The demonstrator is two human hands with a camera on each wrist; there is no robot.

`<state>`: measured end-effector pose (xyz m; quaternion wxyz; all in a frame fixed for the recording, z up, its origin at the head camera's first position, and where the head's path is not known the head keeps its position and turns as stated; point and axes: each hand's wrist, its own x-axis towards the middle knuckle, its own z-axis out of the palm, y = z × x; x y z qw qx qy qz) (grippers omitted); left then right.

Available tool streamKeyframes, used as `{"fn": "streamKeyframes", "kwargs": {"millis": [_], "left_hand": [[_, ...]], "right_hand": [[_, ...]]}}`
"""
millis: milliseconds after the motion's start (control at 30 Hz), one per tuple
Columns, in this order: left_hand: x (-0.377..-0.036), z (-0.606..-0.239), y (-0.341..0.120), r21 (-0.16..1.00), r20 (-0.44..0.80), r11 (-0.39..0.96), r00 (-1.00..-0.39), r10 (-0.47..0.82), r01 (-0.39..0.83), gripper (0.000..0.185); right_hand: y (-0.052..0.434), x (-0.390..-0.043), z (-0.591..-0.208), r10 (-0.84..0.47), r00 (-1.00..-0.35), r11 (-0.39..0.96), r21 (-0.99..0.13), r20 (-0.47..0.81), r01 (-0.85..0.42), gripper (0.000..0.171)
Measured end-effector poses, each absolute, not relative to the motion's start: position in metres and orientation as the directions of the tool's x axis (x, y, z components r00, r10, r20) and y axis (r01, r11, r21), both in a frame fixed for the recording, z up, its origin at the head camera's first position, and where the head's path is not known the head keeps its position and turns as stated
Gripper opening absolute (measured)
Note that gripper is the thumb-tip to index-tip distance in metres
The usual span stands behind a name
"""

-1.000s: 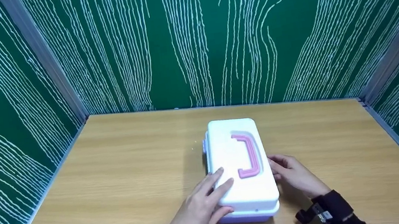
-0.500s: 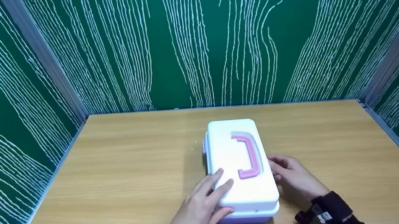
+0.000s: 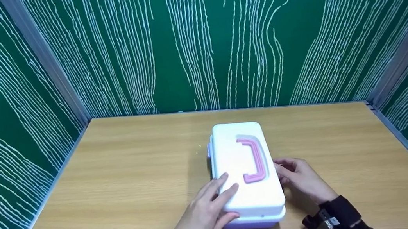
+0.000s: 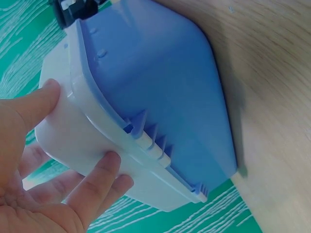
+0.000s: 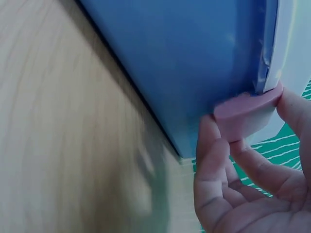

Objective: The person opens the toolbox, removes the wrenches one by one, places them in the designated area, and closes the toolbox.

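- Box [image 3: 246, 172]: a small plastic case with a white lid and a pale blue base [image 4: 160, 92]. It lies flat and closed near the middle of the worktop [image 3: 127, 191], one short end toward the person. The lid sits square on the base, so the case appears shut.
- Handle [image 3: 253, 158]: pink, folded flat into a recess on the lid top. It lies unused.
- Latch [image 5: 248, 114]: a pink tab on the right long side, at the seam between lid and base.
- Left hand [image 3: 202, 219]: laid on the near left corner of the lid, fingers [image 4: 99, 182] fairly straight and spread over top and edge, thumb on the near end. It presses rather than clasps, probably to steady the case against the pull from the other side.
- Right hand [image 3: 302, 180]: at the right long side. In the right wrist view the fingertips [image 5: 211, 145] and thumb curl around the pink latch and pinch it.
- Hinge ribs [image 4: 150, 141]: small ridges on the left long side, opposite the latch.
- Wrist strap [image 3: 337, 217]: black, with a camera, on the right wrist.
- Worktop: pale wood-grain laminate, smooth and matte.
- Walls [image 3: 194, 41]: green panels with white wavy lines enclose three sides, joined by grey metal posts [image 3: 45, 58].
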<state>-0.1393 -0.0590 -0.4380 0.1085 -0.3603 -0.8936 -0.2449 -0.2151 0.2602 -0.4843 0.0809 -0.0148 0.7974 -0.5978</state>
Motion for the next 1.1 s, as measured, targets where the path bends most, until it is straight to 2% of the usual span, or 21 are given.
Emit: {"fn": "streamKeyframes", "kwargs": {"millis": [267, 533, 800, 1100], "left_hand": [[-0.139, -0.437, -0.058, 0.383, 0.316, 0.631, -0.738, 0.597, 0.675, 0.060], [-0.138, -0.440, -0.058, 0.275, 0.473, 0.597, -0.646, 0.599, 0.754, 0.058], [-0.138, -0.438, -0.058, 0.299, 0.429, 0.609, -0.674, 0.602, 0.735, 0.058], [-0.137, -0.434, -0.058, 0.337, 0.354, 0.633, -0.717, 0.600, 0.697, 0.058]], "right_hand": [[0.260, -0.213, -0.481, -0.097, -0.990, 0.323, -0.944, -0.102, 0.065, 0.057], [0.265, -0.215, -0.480, -0.082, -0.994, 0.374, -0.927, -0.075, 0.039, 0.057], [0.267, -0.215, -0.468, -0.061, -0.991, 0.338, -0.937, -0.118, 0.091, 0.068], [0.268, -0.213, -0.458, -0.078, -0.989, 0.316, -0.944, -0.124, 0.093, 0.065]]}}
